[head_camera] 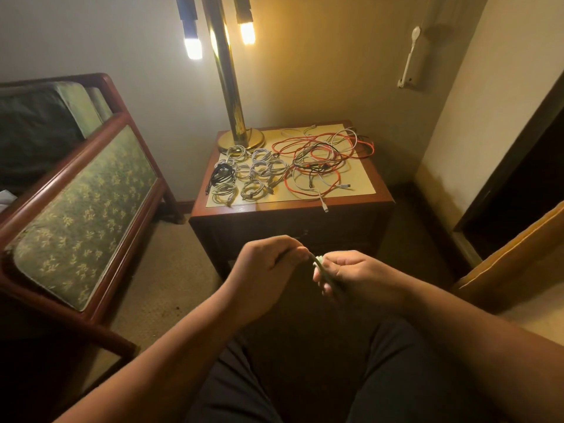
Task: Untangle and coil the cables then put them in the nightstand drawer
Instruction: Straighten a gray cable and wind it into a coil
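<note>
In front of the nightstand (pixel 360 199), my left hand (pixel 268 267) and my right hand (pixel 354 276) both hold one coiled white cable (pixel 318 264) between them. The left fingers pinch its strand, and the right fingers curl round the small coil. On the nightstand top, several white coiled cables (pixel 256 172) and one black coil (pixel 221 174) lie at the left. A tangle of red, white and black cables (pixel 323 160) spreads over the right half. One white plug (pixel 325 206) hangs over the front edge. The drawer front (pixel 305 233) is dark and looks closed.
A brass floor lamp (pixel 238 129) stands on the nightstand's back left corner, its bulbs lit. A wooden sofa with green cushions (pixel 76 193) is at the left. At the right are a wall, a dark doorway (pixel 518 190) and a wooden edge. My legs are below.
</note>
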`<act>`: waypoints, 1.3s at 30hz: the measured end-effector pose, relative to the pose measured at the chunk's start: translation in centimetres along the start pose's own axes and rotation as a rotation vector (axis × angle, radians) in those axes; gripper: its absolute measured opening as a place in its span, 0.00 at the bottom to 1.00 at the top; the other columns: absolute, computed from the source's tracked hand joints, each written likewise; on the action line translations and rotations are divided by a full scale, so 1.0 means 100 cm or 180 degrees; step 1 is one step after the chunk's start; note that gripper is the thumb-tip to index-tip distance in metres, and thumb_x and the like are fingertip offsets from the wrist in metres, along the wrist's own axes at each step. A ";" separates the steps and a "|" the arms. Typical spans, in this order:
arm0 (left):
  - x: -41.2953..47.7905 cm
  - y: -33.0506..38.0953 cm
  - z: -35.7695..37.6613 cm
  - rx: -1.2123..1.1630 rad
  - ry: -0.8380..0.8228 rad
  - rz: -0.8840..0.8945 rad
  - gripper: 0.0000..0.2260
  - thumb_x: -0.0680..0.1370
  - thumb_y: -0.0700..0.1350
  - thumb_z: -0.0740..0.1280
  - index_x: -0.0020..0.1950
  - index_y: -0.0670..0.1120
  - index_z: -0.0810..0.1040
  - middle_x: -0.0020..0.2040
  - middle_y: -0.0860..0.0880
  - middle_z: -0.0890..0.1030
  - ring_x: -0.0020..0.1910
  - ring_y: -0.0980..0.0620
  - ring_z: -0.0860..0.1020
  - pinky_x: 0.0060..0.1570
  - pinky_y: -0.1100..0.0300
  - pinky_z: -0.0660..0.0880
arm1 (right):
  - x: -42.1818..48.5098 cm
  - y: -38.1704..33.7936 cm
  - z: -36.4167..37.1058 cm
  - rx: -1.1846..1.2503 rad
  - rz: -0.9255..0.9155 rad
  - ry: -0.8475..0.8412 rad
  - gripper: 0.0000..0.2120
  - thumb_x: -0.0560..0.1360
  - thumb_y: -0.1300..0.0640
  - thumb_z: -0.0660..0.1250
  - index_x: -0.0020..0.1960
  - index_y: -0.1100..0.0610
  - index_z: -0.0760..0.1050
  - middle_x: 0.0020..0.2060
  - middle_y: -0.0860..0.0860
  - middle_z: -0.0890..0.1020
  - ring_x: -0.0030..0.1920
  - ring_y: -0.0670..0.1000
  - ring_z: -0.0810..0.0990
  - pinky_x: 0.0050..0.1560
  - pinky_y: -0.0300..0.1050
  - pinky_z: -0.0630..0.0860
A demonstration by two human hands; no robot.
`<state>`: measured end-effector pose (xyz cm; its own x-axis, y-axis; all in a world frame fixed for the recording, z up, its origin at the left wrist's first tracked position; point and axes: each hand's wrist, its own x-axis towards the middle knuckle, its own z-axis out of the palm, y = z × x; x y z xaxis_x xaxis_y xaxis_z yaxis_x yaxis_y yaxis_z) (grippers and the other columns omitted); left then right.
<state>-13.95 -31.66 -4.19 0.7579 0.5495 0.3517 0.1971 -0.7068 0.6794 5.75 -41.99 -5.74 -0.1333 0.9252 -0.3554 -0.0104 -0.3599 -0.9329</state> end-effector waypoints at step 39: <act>-0.009 0.013 0.009 -0.2613 -0.0019 -0.1370 0.15 0.70 0.46 0.78 0.53 0.40 0.85 0.49 0.38 0.86 0.50 0.40 0.85 0.48 0.51 0.83 | -0.020 -0.029 0.021 -0.0393 -0.0656 0.0353 0.18 0.81 0.45 0.55 0.46 0.55 0.77 0.40 0.47 0.83 0.42 0.46 0.81 0.44 0.41 0.78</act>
<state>-13.78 -33.47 -4.21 0.7252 0.6874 -0.0384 -0.0383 0.0959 0.9947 3.97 -43.05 -2.23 -0.0313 0.9874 -0.1551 0.0959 -0.1515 -0.9838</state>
